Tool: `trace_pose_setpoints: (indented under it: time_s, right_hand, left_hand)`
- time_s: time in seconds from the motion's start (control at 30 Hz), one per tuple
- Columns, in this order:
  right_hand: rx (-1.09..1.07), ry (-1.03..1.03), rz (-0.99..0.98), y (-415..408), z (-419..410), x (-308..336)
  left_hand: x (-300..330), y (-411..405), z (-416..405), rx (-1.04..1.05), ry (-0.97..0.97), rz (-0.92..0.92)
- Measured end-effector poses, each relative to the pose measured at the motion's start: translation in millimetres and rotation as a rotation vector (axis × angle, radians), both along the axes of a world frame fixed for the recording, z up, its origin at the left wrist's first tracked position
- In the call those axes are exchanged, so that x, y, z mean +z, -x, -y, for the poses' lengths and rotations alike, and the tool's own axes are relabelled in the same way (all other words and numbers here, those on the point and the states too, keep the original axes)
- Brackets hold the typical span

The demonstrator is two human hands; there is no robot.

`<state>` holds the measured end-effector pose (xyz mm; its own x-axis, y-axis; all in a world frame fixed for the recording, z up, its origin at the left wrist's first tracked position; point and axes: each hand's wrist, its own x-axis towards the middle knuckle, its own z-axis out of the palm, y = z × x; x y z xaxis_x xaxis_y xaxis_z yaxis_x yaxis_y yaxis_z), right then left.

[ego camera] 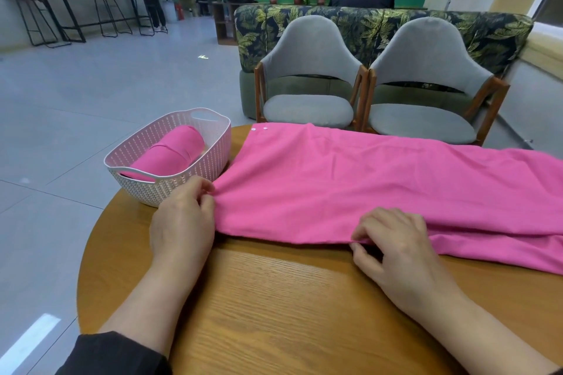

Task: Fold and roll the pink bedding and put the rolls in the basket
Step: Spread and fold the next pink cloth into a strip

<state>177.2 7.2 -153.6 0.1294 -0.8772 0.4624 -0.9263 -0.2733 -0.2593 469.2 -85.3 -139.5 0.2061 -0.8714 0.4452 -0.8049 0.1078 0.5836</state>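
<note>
A pink sheet [350,179] lies folded lengthwise across the round wooden table [274,313], running off the right edge of the view. My left hand [182,219] pinches its near left corner between thumb and fingertips. My right hand [393,240] pinches the sheet's near edge further right. A pale pink woven plastic basket [195,173] stands at the table's left rim, just behind my left hand. One pink roll [170,152] lies inside it.
Two grey padded chairs [307,70] stand right behind the table, with a leaf-patterned sofa [380,21] beyond them. A person sits behind the sofa; another stands at a high table far left. Grey floor spreads to the left.
</note>
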Motion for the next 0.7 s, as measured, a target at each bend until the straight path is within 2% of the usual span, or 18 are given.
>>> trace_pose_setpoints:
  time_s: [0.13,0.23,0.33,0.47,0.57,0.63,0.7]
  right_hand:
    - [0.020,-0.131,-0.043,0.7,0.1,-7.5]
    - [0.036,-0.168,-0.047,-0.1,-0.7,-5.6]
    - [0.037,-0.133,-0.004,-0.8,-0.2,-3.8]
    - [0.008,-0.033,0.039,-1.7,9.0,6.1]
    - [-0.008,-0.037,0.033,0.5,29.9,16.4]
    - [-0.007,-0.097,0.021,3.6,49.8,21.1]
    - [0.003,-0.188,0.010,8.3,71.6,22.8]
  left_hand:
    - [-0.7,-1.0,0.9,0.041,-0.044,0.013]
    - [2.4,0.8,0.4,0.035,-0.079,0.076]
    - [3.8,3.4,-4.1,-0.002,-0.019,0.145]
    - [0.7,10.5,-0.9,-0.156,0.095,0.268]
    - [0.1,25.1,2.1,-0.292,0.156,0.397]
    - [8.1,36.8,5.4,-0.329,0.158,0.371]
    - [20.0,51.2,15.8,-0.346,0.106,0.262]
